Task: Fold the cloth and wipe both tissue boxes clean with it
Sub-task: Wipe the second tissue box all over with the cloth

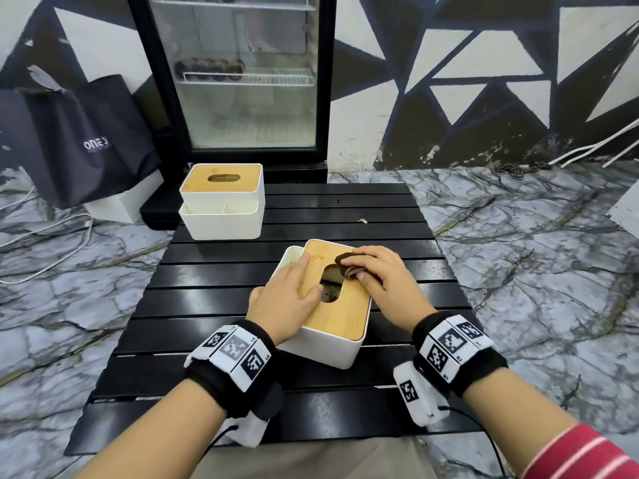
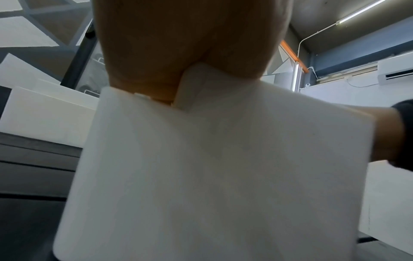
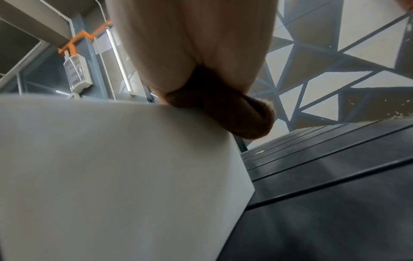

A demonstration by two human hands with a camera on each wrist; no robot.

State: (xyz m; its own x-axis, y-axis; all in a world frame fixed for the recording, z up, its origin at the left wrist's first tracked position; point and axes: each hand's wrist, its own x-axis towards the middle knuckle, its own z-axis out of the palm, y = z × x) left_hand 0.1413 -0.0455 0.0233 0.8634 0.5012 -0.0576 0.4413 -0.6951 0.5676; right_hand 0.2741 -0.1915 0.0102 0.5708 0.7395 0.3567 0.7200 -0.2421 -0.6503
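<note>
Two tissue boxes: the near box (image 1: 332, 326) under both hands, the far box (image 1: 223, 198) well beyond the left hand. One brown cloth (image 1: 349, 267) lies under the right hand's fingers. One black table (image 1: 380, 216) carries them.

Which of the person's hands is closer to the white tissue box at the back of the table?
Left. The left hand rests on the near wooden-lidded tissue box, on the side toward the far white tissue box; the right hand, pressing the brown cloth, sits farther right.

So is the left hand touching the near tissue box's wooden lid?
Touching. The head view shows the left hand flat on the wooden lid, fingers beside the slot.
</note>
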